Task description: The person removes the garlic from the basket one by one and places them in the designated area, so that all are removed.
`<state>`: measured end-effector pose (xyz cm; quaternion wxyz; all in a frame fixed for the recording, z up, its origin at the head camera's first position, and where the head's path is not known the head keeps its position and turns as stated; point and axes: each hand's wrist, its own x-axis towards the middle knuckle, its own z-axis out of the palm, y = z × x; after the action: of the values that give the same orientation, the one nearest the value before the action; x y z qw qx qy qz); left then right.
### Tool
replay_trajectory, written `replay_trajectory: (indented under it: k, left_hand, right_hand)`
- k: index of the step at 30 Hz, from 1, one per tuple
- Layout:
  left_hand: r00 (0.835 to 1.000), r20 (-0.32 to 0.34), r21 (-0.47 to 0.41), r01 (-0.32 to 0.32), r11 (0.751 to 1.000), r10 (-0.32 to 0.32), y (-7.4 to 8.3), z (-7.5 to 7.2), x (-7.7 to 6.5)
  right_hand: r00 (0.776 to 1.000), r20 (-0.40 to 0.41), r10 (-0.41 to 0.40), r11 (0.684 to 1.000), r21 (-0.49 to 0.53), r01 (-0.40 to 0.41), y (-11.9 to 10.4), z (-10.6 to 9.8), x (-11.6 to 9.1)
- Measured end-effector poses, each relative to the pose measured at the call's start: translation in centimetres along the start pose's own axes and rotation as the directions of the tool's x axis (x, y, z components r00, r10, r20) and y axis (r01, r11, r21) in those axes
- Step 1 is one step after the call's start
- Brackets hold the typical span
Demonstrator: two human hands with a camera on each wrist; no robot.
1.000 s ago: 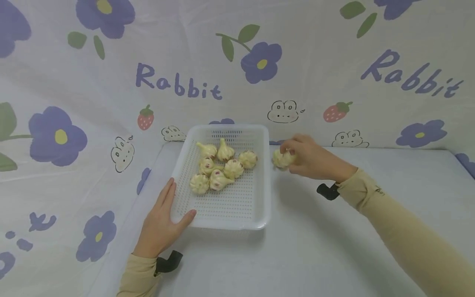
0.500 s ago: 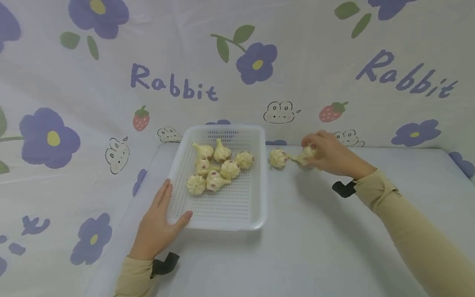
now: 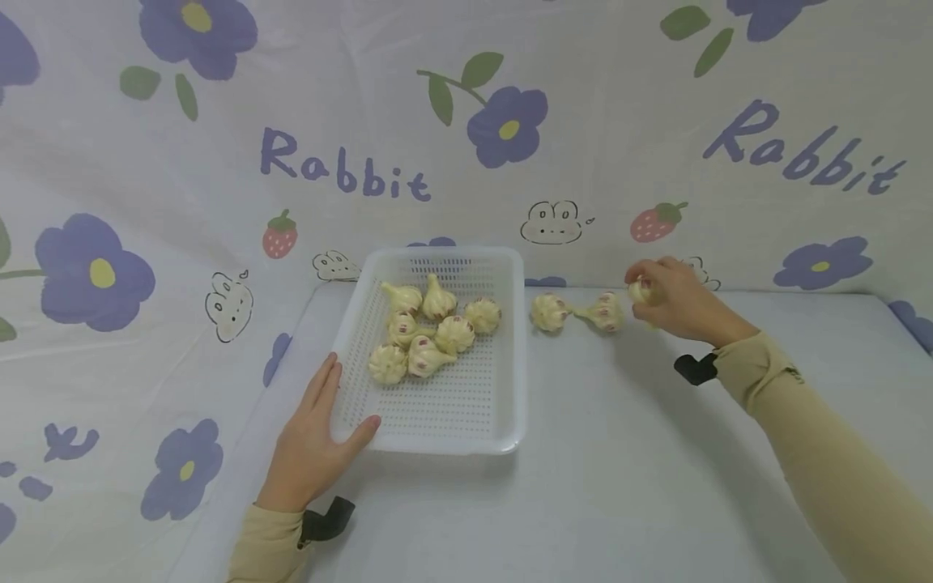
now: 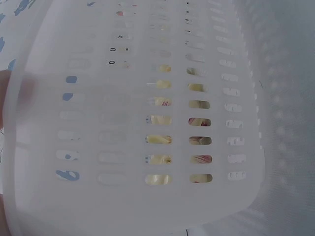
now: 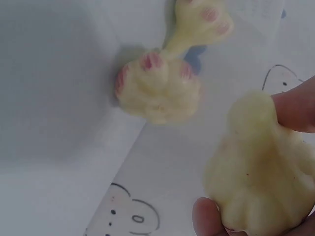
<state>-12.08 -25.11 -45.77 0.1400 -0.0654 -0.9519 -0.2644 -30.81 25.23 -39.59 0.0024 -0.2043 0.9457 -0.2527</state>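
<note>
A white perforated plastic basket [image 3: 445, 441] holds several pale garlic bulbs [image 3: 430, 356] with purplish patches. My left hand [image 3: 306, 449] rests against its near left corner, fingers straight along the outer side and thumb over the rim. Only slivers of that hand show in the left wrist view, beside the basket wall [image 4: 125, 206]. To the right of the basket, my right hand [image 3: 678, 300] pinches a garlic bulb [image 5: 256, 172] between thumb and fingers near the table's back edge. Two more bulbs, one by the basket [image 3: 548, 312] and one nearer the hand [image 3: 601, 312], lie in a row.
The white table [image 3: 619, 470] runs beneath everything, its back edge meeting a cloth wall [image 3: 605, 121] printed with flowers, rabbits and strawberries. Black wrist mounts [image 3: 696, 369] stick out from both sleeves.
My right hand has moved rightward along the back of the table. Two bulbs now show uncovered to its left, where the hand was before. The left hand and basket look the same.
</note>
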Motion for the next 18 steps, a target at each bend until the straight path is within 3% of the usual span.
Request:
replay_trajectory:
  k: [8,18]
  left_hand:
    - [1.000,-0.020,0.009,-0.015,1.000,0.015,-0.2,0.2,0.0]
    - [0.999,-0.030,0.009,-0.027,1.000,0.028,-0.3,0.2,0.0]
  right_hand:
    - [1.000,-0.025,0.016,1.000,-0.025,-0.016,2.3,0.5,0.7]
    - [0.989,0.062,0.136,0.990,-0.056,-0.133,4.5,2.3,1.6]
